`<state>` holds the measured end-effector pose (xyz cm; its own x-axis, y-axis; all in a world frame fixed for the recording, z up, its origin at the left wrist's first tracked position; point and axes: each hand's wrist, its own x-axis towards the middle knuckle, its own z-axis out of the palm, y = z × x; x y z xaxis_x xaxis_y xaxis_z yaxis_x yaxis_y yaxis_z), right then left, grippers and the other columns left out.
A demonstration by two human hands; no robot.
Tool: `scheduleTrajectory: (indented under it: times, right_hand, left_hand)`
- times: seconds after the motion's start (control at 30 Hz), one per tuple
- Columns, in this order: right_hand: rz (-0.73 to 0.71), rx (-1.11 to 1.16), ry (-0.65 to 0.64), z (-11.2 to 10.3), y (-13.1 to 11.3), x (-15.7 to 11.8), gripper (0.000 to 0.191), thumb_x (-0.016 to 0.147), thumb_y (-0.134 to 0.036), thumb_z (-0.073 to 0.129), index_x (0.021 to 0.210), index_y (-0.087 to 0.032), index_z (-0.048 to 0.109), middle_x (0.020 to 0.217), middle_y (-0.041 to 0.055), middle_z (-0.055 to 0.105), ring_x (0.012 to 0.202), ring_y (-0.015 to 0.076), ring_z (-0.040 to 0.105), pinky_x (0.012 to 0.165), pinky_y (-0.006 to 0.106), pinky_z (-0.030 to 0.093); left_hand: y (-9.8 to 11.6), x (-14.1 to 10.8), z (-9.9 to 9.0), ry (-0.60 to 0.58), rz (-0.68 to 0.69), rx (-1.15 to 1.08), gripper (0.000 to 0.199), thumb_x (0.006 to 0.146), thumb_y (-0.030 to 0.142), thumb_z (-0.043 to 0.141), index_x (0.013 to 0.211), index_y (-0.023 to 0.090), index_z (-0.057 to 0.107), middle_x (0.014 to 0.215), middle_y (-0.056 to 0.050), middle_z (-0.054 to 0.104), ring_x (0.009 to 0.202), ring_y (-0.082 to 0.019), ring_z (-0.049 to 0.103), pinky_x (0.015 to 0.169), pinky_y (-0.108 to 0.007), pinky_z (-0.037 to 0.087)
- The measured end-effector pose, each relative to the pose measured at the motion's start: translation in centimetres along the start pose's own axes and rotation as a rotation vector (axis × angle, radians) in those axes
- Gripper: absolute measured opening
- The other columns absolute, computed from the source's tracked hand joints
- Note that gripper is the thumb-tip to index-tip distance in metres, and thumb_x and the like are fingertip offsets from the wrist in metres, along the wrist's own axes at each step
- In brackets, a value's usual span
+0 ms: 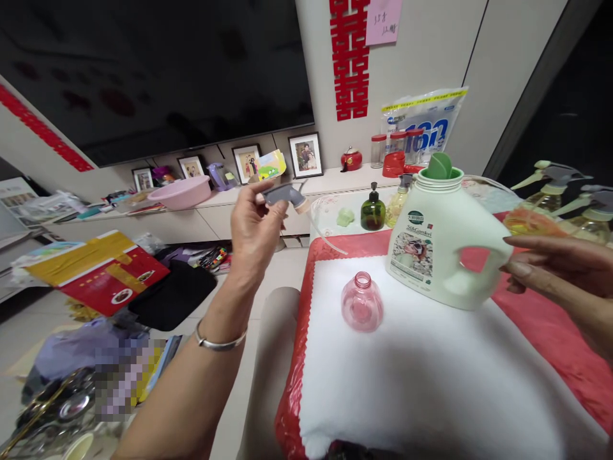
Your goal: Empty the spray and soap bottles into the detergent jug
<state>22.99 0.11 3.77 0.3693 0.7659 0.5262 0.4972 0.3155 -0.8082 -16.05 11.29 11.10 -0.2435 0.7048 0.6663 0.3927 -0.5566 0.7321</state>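
My left hand (261, 223) pinches a grey trigger spray head (285, 195) in the air, and its clear dip tube hangs toward the table. Below and to the right, an open pink bottle (363, 305) stands upright without a top on the white cloth. Behind it is a pale green jug (421, 217) with a picture label and a darker green scoop-like piece (439, 166) in its mouth. My right hand (560, 271) is beside the jug's handle with fingers stretched out. Whether its fingertips touch the handle cannot be made out.
The white cloth (421, 390) lies over a red table cover (541, 319). A dark green pump bottle (373, 209) and a light green lump (345, 217) stand behind. Several spray bottles (546, 191) crowd the right. A pink basin (179, 191) rests on the cabinet; bags and boxes cover the left floor.
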Motion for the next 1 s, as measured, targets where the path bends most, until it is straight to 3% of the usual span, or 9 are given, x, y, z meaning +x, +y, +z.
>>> scheduleTrajectory:
  times: [0.1,0.33,0.73,0.87,1.0]
  right_hand:
    - [-0.011,0.06,-0.037,0.1,0.3,0.1,0.058,0.07,-0.051,0.088,0.116,-0.019,0.072,0.113,0.0074,0.064,0.086,0.015,0.068,0.077,0.013,0.06]
    - [0.103,0.027,-0.114,0.5,-0.6,0.2,0.055,0.071,-0.052,0.083,0.112,-0.017,0.072,0.106,0.0093,0.066,0.084,0.018,0.069,0.075,0.014,0.059]
    - [0.164,0.052,-0.15,0.9,-1.0,0.5,0.062,0.066,-0.055,0.084,0.113,-0.016,0.073,0.103,0.0102,0.066,0.079,0.0175,0.068,0.067,0.015,0.058]
    - [0.156,0.065,-0.184,1.3,-1.6,0.4,0.061,0.066,-0.056,0.083,0.108,-0.013,0.074,0.1,0.0117,0.066,0.075,0.0158,0.066,0.065,0.015,0.057]
    - [0.107,0.047,-0.25,2.0,-2.1,0.2,0.062,0.068,-0.059,0.083,0.109,-0.014,0.075,0.097,0.0106,0.065,0.072,0.0151,0.066,0.062,0.014,0.057]
  left_hand:
    - [2.4,0.5,-0.4,0.026,0.074,-0.143,0.035,0.081,0.022,0.077,0.112,0.026,0.062,0.074,0.005,0.061,0.054,-0.009,0.056,0.047,-0.02,0.045]
    - [5.5,0.4,0.0,-0.139,0.115,-0.291,0.039,0.079,0.033,0.085,0.11,0.025,0.063,0.079,0.003,0.064,0.058,-0.011,0.059,0.046,-0.023,0.046]
    - [6.4,-1.0,2.4,-0.271,0.107,-0.273,0.039,0.079,0.032,0.085,0.111,0.022,0.065,0.078,0.003,0.061,0.069,-0.013,0.066,0.059,-0.023,0.053]
    - [6.2,-2.6,3.1,-0.334,0.101,-0.268,0.04,0.082,0.039,0.082,0.114,0.024,0.065,0.078,0.002,0.061,0.067,-0.013,0.064,0.059,-0.023,0.052]
    - [5.4,-4.8,3.6,-0.378,0.043,-0.248,0.037,0.086,0.035,0.077,0.119,0.027,0.065,0.074,0.003,0.06,0.065,-0.014,0.06,0.061,-0.025,0.05]
